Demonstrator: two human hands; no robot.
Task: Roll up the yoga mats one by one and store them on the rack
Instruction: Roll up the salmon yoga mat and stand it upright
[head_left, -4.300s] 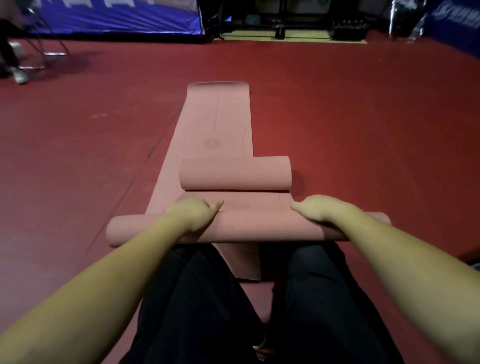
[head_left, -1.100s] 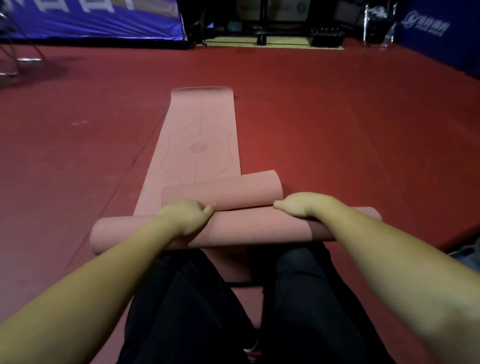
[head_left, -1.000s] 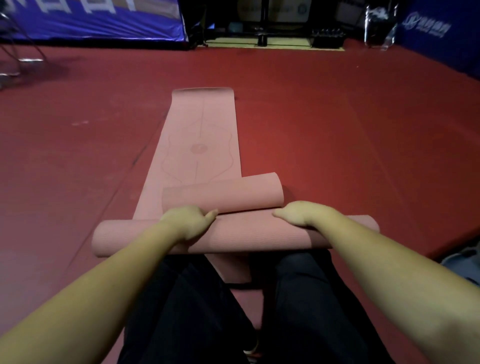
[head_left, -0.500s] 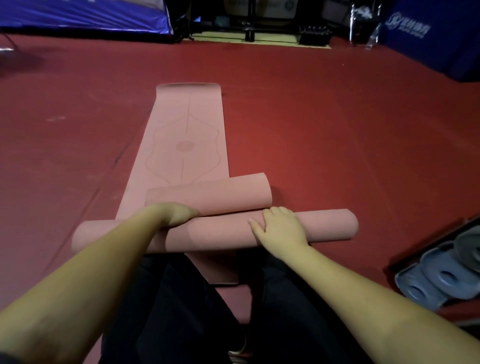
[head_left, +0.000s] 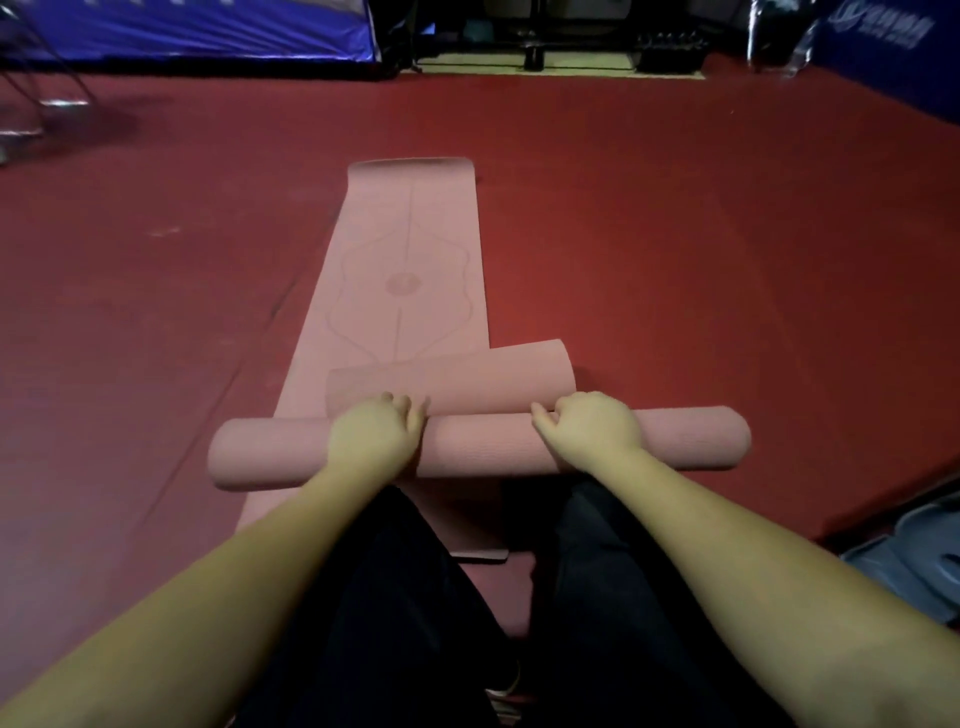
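A long rolled pink yoga mat (head_left: 478, 447) lies crosswise on the floor in front of my knees. My left hand (head_left: 376, 434) and my right hand (head_left: 592, 426) both rest on top of it, fingers curled over its far side. Just behind it sits a shorter pink roll (head_left: 457, 382), slightly tilted, touching the long roll. A flat pink yoga mat (head_left: 410, 270) with a printed line pattern stretches away from me beneath both rolls. No rack is in view.
The red floor (head_left: 701, 260) spreads all around. Grey foam pieces (head_left: 919, 566) lie at the right edge. Blue banners (head_left: 182, 26) and dark gym gear (head_left: 571, 47) line the far wall. A metal chair frame (head_left: 31, 93) stands far left.
My right hand slid from the middle of the long roll out to the right and curled over its top. The long roll has closed up against the shorter roll.
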